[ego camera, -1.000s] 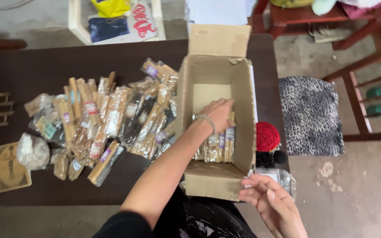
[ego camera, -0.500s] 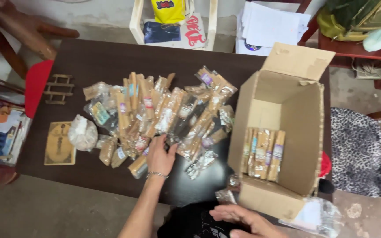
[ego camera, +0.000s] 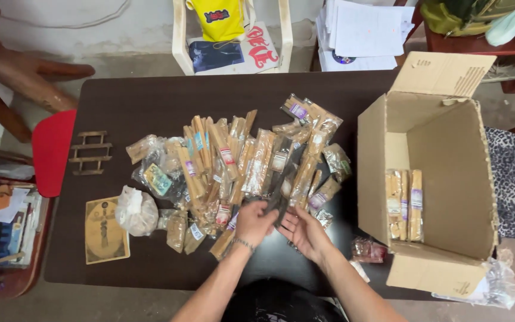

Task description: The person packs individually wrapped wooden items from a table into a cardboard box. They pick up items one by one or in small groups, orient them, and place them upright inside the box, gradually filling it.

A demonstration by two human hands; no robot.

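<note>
Left hand (ego camera: 254, 222) palm down, fingers curled; right hand (ego camera: 303, 231) palm up, open; forearms converging.

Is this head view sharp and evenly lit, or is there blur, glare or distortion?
Head view: soft, even light, weak shadows; small glints on the plastic-wrapped packets; both the left hand and right hand are slightly soft; the cardboard box leans outward from wide-angle distortion.

Packets (ego camera: 239, 167) lie piled on the table (ego camera: 138, 101), left of the box (ego camera: 448, 179).
</note>
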